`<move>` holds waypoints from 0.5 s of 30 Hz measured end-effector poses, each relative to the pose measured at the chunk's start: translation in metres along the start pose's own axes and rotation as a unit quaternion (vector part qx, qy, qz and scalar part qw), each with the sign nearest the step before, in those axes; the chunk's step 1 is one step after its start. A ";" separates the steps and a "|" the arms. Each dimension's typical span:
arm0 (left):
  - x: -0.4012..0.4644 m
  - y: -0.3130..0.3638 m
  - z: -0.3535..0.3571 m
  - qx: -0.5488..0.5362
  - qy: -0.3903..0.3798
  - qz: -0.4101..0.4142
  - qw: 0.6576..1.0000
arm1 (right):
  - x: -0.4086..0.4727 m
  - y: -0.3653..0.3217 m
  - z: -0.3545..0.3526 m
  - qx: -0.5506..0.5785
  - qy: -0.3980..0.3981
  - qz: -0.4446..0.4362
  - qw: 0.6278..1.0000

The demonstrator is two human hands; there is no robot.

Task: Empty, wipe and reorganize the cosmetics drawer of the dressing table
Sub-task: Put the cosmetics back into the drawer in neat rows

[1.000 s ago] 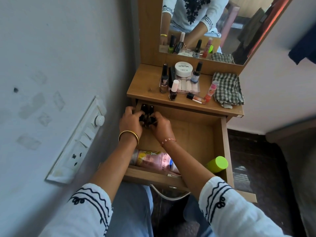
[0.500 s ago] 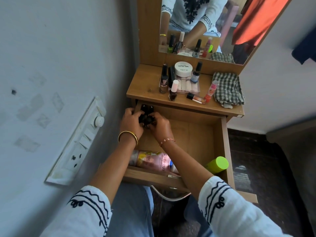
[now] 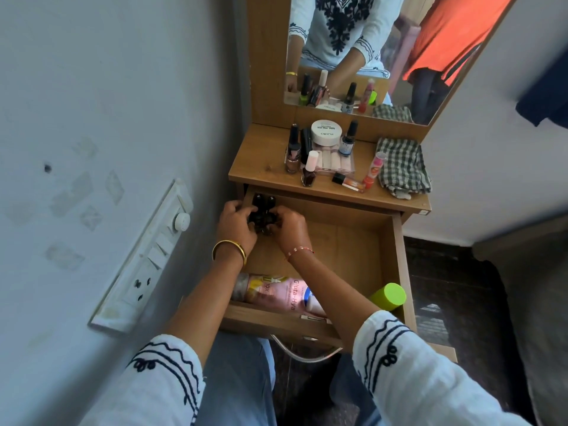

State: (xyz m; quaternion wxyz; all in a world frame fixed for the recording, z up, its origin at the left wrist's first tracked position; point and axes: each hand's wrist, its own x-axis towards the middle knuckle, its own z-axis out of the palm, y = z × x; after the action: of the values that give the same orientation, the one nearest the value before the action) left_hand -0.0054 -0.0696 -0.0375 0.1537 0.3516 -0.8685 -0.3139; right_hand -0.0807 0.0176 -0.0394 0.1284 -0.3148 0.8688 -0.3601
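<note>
Both hands, left hand (image 3: pixel 236 221) and right hand (image 3: pixel 287 224), each grip pinching the dark bottles (image 3: pixel 262 212), cluster them in the drawer (image 3: pixel 399 256)'s back-left corner, likely to save space.

on the dressing table top (image 3: pixel 261 167), centre of the frame: four upright nail polish bottles (image 3: pixel 308 173), one white round tub (image 3: pixel 326 131), one checked cloth (image 3: pixel 402 167). in the open drawer (image 3: pixel 399 256) below: one pink tube (image 3: pixel 285 295), one green-capped container (image 3: pixel 388 296).
</note>
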 end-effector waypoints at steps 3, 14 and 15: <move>0.000 0.001 -0.001 0.001 0.002 0.002 1.000 | 0.001 0.000 0.002 -0.009 0.003 -0.007 1.000; -0.003 0.004 -0.003 0.005 0.031 0.002 1.000 | -0.004 0.000 0.000 0.003 -0.010 0.018 1.000; -0.004 0.004 -0.004 0.002 0.039 0.005 0.999 | -0.005 0.000 -0.002 -0.002 -0.013 0.020 1.000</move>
State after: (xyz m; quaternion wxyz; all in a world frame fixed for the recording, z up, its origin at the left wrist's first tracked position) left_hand -0.0032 -0.0664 -0.0320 0.1884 0.3599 -0.8640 -0.2974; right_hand -0.0778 0.0217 -0.0379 0.1464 -0.3026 0.8739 -0.3512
